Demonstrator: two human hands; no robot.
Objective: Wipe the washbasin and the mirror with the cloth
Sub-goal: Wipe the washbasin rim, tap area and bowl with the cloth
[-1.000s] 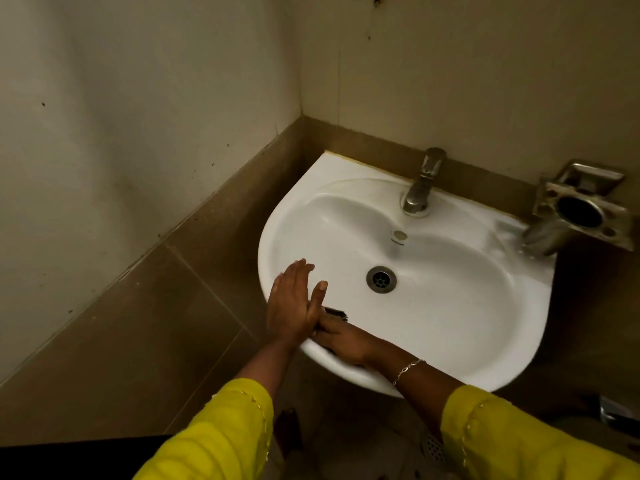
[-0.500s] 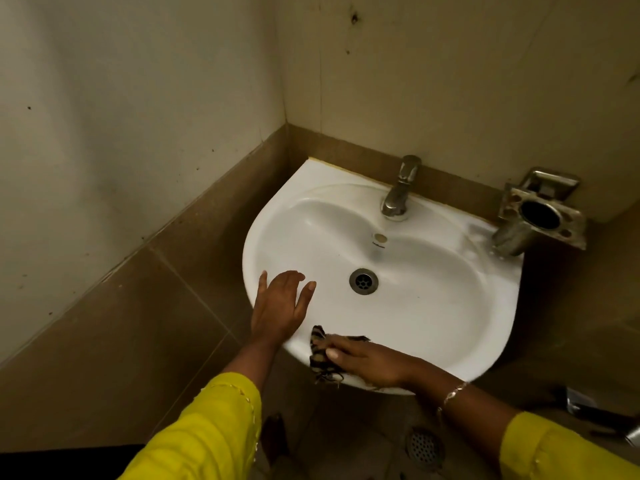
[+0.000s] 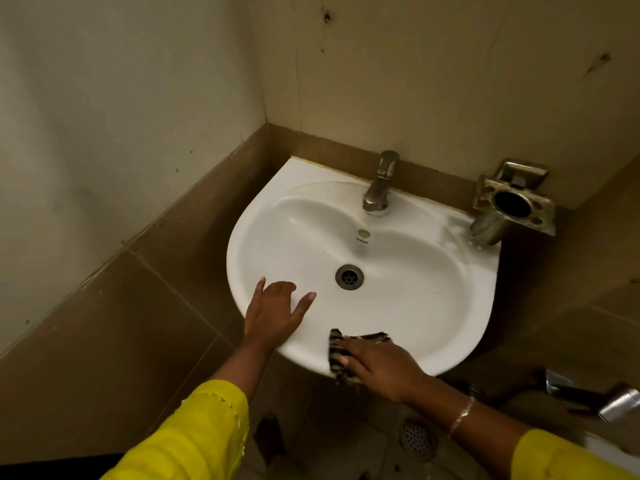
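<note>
White washbasin (image 3: 415, 306), right hand (image 3: 381, 368) pressing striped cloth (image 3: 335, 345) on rim.

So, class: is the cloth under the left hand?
No, the right hand presses the cloth on the basin rim; the left hand is bare.

The washbasin (image 3: 478, 306) is sitting in the wall corner, its tap (image 3: 379, 183) standing at the back rim behind the drain (image 3: 349, 277). A holder (image 3: 512, 202) is hanging at the right rear. The left hand (image 3: 273, 317) is resting on the front-left rim. To its right, the right hand (image 3: 381, 367) is pressing the cloth (image 3: 337, 358) on the front rim. Below is lying what is probably a floor drain (image 3: 417, 438).
</note>
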